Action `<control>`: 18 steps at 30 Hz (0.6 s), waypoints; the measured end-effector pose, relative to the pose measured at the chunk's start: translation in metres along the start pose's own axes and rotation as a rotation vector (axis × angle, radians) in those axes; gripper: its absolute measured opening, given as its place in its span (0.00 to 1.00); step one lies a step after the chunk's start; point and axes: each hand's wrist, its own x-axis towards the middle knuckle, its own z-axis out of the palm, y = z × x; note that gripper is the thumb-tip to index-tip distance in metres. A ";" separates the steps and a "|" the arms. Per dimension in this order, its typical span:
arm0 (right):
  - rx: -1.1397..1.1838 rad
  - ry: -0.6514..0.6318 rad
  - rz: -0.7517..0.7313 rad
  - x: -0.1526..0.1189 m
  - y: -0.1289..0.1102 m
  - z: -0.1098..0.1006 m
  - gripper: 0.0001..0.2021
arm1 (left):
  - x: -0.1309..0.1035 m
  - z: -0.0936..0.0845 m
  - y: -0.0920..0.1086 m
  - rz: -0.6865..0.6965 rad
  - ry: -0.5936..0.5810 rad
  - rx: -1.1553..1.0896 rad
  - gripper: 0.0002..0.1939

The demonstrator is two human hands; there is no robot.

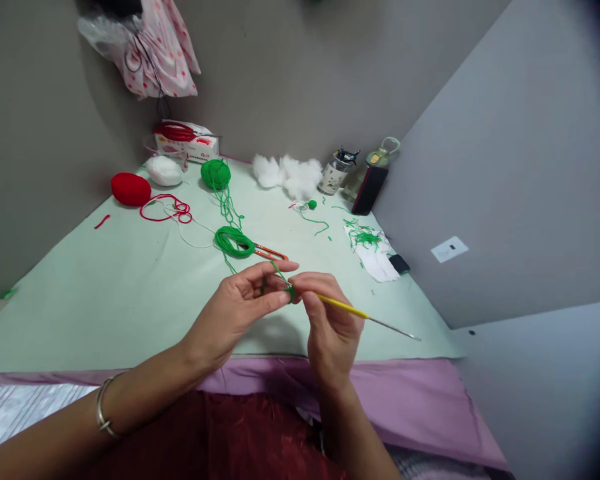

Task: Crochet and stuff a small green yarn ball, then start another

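Note:
My left hand (245,300) pinches a small piece of green crochet work (291,292) between thumb and fingers. A strand of green yarn runs over its raised index finger. In my right hand (334,320) is a crochet hook with a yellow handle (345,306), its far metal end pointing right. The hook's working tip meets the green piece, and the fingers partly hide that spot. Just beyond my left hand lies a looped bundle of green yarn (233,241), with orange-handled scissors (270,252) beside it, partly covered.
Farther back are a red yarn ball (131,189), a white yarn ball (164,171), a green yarn ball (215,174) and white stuffing (290,175). A pen cup (334,175), a bottle (379,157), a phone (370,191) and green scraps on white tissue (375,257) stand or lie at right.

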 end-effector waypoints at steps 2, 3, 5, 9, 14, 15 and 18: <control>-0.003 0.012 0.015 -0.001 0.002 0.000 0.08 | -0.001 0.000 -0.001 0.012 -0.003 0.030 0.20; 0.033 0.020 0.041 -0.001 0.003 -0.001 0.08 | -0.001 0.000 -0.001 0.011 -0.002 0.039 0.21; 0.138 0.021 0.112 -0.001 0.004 -0.004 0.08 | -0.001 -0.002 0.000 0.006 -0.004 0.059 0.21; 0.242 0.005 0.172 -0.001 0.003 -0.009 0.10 | -0.001 -0.004 0.001 0.011 -0.016 0.079 0.19; 0.064 0.002 0.062 -0.005 -0.004 -0.011 0.11 | -0.004 -0.006 0.001 0.033 -0.009 0.105 0.18; 0.005 -0.001 0.028 -0.006 -0.006 -0.011 0.11 | -0.004 -0.006 0.001 0.041 -0.007 0.114 0.18; -0.168 -0.050 -0.122 -0.009 -0.008 -0.011 0.12 | -0.004 -0.006 0.000 0.061 0.011 0.132 0.18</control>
